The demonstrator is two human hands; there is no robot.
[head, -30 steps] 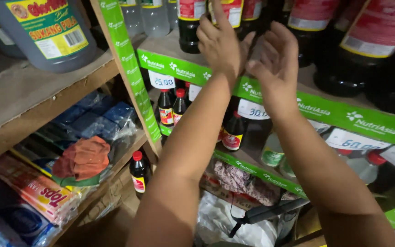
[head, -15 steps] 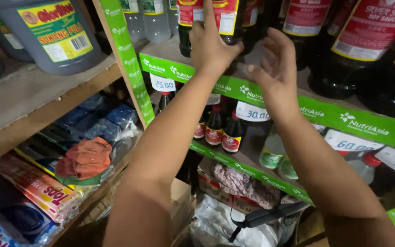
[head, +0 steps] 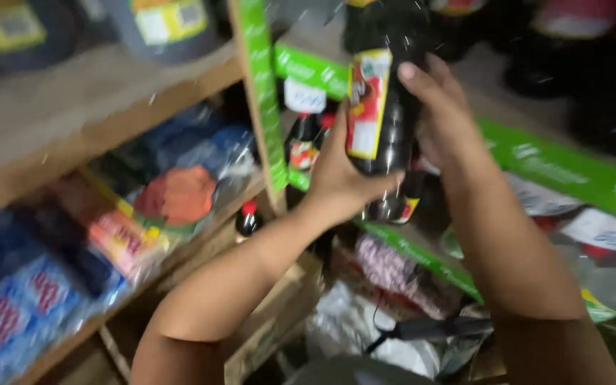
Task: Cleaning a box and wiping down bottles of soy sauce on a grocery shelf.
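Observation:
A large dark bottle (head: 386, 121) with a red, yellow and white label is held between both hands in front of the green-edged shelf (head: 557, 167). My left hand (head: 340, 178) cups its lower left side, thumb under the base. My right hand (head: 440, 114) presses against its right side, fingers reaching up along the bottle. The picture is blurred by motion.
Small dark bottles with red caps (head: 301, 142) stand on the lower shelf behind. More big dark bottles (head: 593, 64) line the upper shelf. A wooden shelf (head: 87, 121) at left carries large tubs (head: 165, 25); below lie plastic-wrapped packets (head: 180, 192). Plastic bags (head: 365, 321) lie at the bottom.
Both hands were raised to the upper shelf; they have now come down and toward me with the large dark bottle between them. The camera view has shifted and blurred.

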